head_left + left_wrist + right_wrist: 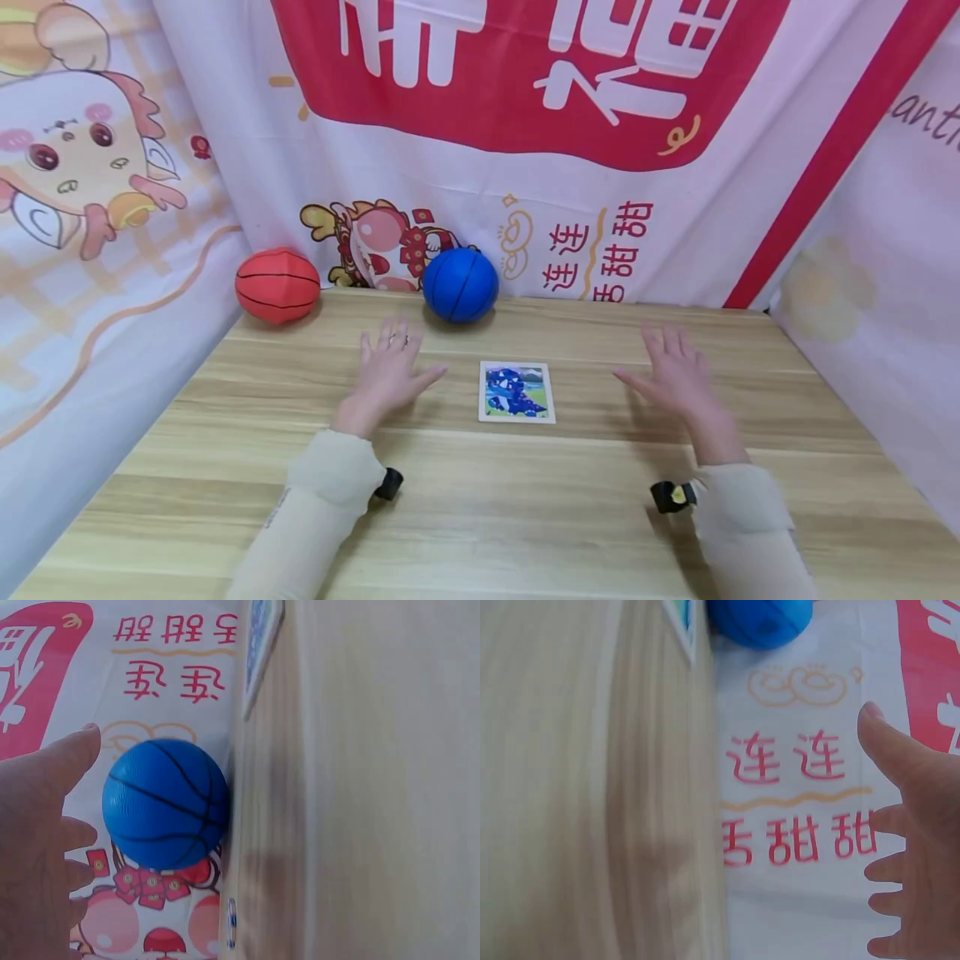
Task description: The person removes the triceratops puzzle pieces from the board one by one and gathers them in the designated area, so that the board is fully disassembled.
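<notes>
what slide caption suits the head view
Left hand and right hand flank a picture card; red ball and blue ball sit farther back on the table.

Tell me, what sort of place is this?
Perhaps a makeshift booth: printed cloth hangs on three sides of a table, where a blue ball and a card lie.

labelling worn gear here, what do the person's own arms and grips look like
The left sleeve and right sleeve are pale beige with wide cuffs; small dark lettering marks the left one. There's a black left wrist device and a black right wrist device with a yellow mark. Left grip and right grip are gloveless.
</notes>
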A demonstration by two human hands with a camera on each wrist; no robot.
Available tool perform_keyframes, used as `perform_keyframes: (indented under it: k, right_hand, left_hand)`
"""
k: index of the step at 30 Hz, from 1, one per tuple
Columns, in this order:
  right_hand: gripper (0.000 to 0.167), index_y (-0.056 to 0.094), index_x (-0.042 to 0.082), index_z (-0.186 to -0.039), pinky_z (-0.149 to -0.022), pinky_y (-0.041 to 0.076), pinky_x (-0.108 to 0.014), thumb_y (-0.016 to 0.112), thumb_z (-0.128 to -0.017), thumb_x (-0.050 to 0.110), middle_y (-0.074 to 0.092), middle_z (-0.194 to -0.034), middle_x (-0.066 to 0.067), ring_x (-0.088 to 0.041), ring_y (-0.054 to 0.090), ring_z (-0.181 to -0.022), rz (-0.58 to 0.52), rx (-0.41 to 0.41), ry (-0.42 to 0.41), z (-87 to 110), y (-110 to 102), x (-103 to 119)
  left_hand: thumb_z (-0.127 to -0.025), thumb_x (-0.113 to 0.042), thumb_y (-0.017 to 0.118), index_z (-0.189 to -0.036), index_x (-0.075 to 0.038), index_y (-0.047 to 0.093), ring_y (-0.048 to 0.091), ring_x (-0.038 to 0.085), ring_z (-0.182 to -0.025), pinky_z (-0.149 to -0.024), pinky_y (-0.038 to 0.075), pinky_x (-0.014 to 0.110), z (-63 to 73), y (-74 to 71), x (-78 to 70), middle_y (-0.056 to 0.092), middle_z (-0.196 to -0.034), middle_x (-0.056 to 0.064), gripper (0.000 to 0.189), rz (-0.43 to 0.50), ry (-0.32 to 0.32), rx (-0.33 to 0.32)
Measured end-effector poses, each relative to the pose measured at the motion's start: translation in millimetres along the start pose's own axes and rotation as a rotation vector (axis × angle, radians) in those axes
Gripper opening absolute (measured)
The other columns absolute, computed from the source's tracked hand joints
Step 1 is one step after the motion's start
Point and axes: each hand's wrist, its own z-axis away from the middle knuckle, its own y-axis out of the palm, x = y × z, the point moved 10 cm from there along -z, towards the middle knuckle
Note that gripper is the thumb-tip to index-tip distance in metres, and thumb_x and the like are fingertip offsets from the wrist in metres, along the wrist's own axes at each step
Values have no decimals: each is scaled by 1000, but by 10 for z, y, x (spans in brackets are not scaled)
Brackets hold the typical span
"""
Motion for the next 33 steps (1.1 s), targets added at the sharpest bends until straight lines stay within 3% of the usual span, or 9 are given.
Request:
perform_keyframes:
  k: [5, 14, 21, 26, 33]
  right_hand:
    - [87, 14, 4, -138, -93, -1, -59, 46, -78, 59, 1, -138, -27, -42, -5, -124, -44, 5, -16, -141, 99, 238]
    - [85, 19, 4, -137, -96, 6, -56, 44, -78, 60, 12, -138, -26, -41, 7, -124, -108, 5, -67, -292, 360, 586]
    - [75, 27, 1, -134, -96, 15, -52, 50, -81, 48, 20, -135, -26, -41, 17, -122, -194, 84, -106, -322, 753, 759]
    - [67, 33, -3, -130, -96, 19, -50, 56, -82, 38, 28, -131, -27, -40, 25, -119, -261, 97, -141, -331, 934, 828]
    - [56, 45, 3, -125, -93, 14, -58, 57, -81, 36, 32, -131, -23, -39, 26, -119, -210, 53, -118, -351, 1083, 828]
  left_hand:
    - [-76, -70, 27, -139, -12, 16, -15, 27, -126, -93, -16, 52, -137, 68, -249, -2, -143, 11, 86, 33, 9, 11]
    - [-78, -65, 34, -139, -14, 14, -11, 27, -126, -94, -10, 54, -271, 362, -572, 1, -143, 13, 82, 119, 28, 38]
    - [-80, -60, 40, -139, -16, 14, -9, 28, -127, -96, -6, 53, -237, 629, -651, -4, -142, 11, 78, 261, 22, 79]
    - [-80, -59, 42, -138, -12, 18, -3, 31, -127, -98, 1, 51, -195, 750, -706, 2, -142, 16, 79, 285, 79, 71]
    - [-79, -62, 40, -138, -13, 20, -1, 27, -128, -100, 3, 45, -177, 899, -782, 4, -142, 16, 80, 280, 135, 117]
